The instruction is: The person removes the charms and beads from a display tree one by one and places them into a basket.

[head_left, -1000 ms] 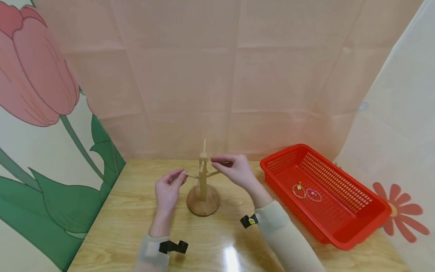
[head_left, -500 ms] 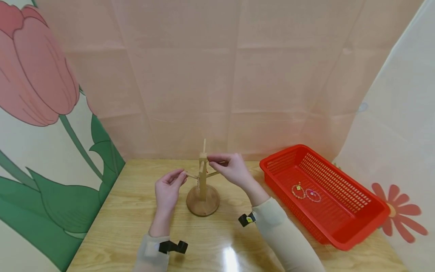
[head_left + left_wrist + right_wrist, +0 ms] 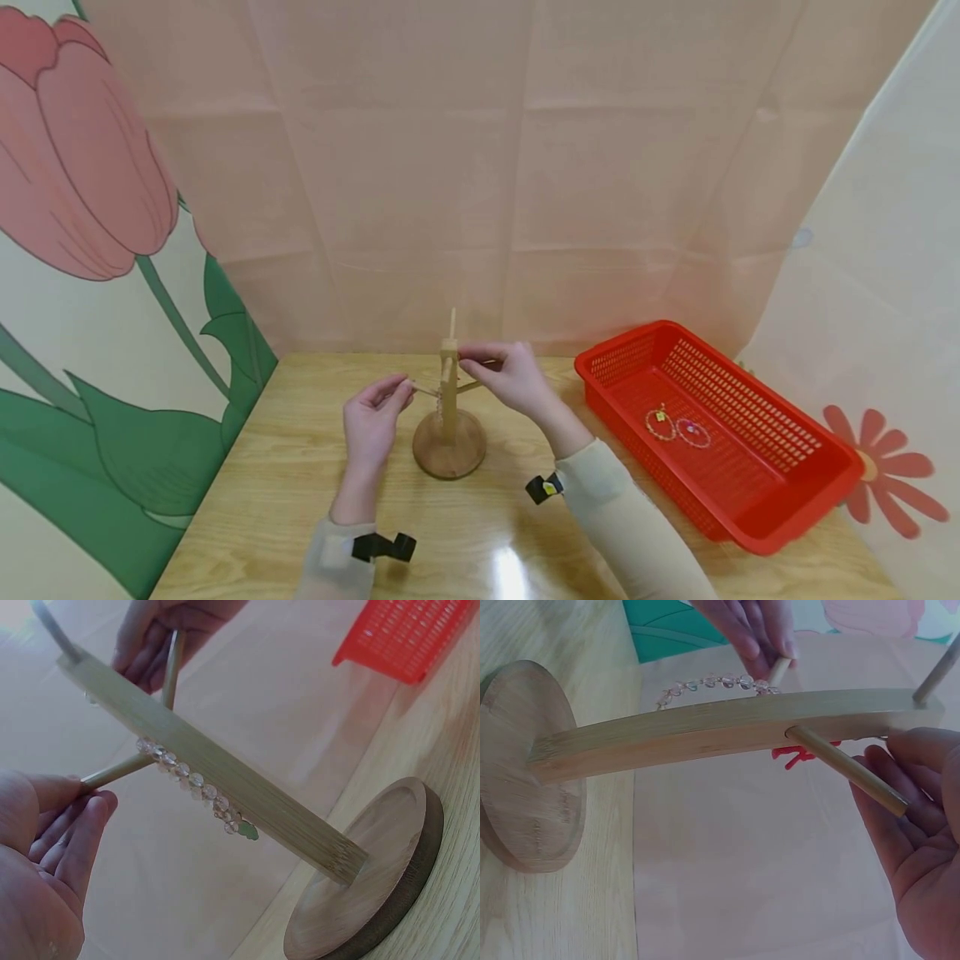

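Note:
A wooden jewelry stand (image 3: 448,421), with a round base, an upright post and thin pegs, stands on the table. My left hand (image 3: 372,417) pinches the end of its left peg (image 3: 112,772). On that peg hangs a clear beaded bracelet (image 3: 196,780) with a green charm. My right hand (image 3: 513,379) is at the upper right side of the post, thumb and finger pinching a thin piece beside it, apparently part of a bracelet. A red charm (image 3: 799,755) shows behind the post in the right wrist view. The right peg (image 3: 847,769) passes in front of my right fingers.
A red plastic basket (image 3: 720,492) sits on the right of the wood-grain table (image 3: 255,500). Inside lie a bracelet with a yellow charm (image 3: 661,424) and a pinkish bracelet (image 3: 693,432). A pinkish backdrop (image 3: 397,183) hangs behind the stand.
My right hand has moved slightly left, closing the gap to the post's upper part. My left hand stays at the left peg, and the stand keeps its place.

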The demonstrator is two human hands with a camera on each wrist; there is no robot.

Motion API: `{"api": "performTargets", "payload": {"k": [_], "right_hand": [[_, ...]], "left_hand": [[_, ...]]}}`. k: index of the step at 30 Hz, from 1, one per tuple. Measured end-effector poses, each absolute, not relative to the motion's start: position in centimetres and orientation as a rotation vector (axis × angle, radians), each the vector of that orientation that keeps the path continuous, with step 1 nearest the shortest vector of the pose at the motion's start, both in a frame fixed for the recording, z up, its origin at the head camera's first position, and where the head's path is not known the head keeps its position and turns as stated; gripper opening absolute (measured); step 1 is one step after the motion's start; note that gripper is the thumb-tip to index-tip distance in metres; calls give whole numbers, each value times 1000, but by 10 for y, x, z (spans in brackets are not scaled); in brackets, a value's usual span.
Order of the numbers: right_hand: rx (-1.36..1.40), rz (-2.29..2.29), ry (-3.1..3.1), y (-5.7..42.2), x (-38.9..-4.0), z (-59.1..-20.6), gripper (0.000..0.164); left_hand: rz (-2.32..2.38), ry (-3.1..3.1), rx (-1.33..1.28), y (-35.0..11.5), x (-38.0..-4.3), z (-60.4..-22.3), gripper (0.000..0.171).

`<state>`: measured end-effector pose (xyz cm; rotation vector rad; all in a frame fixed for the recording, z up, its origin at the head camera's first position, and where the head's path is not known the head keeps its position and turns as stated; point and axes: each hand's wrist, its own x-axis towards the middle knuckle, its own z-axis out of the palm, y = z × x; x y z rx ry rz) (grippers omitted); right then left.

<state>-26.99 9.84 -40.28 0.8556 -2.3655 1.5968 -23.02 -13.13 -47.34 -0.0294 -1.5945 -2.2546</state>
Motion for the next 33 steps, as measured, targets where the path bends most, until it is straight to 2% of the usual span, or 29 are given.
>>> {"api": "performTargets", "payload": {"k": [33], "right_hand": [[698,1560,-2240,90,-268,-403,7]], "left_hand": [[-2251,-1608,-8,-132,-232,-476,17]]}}
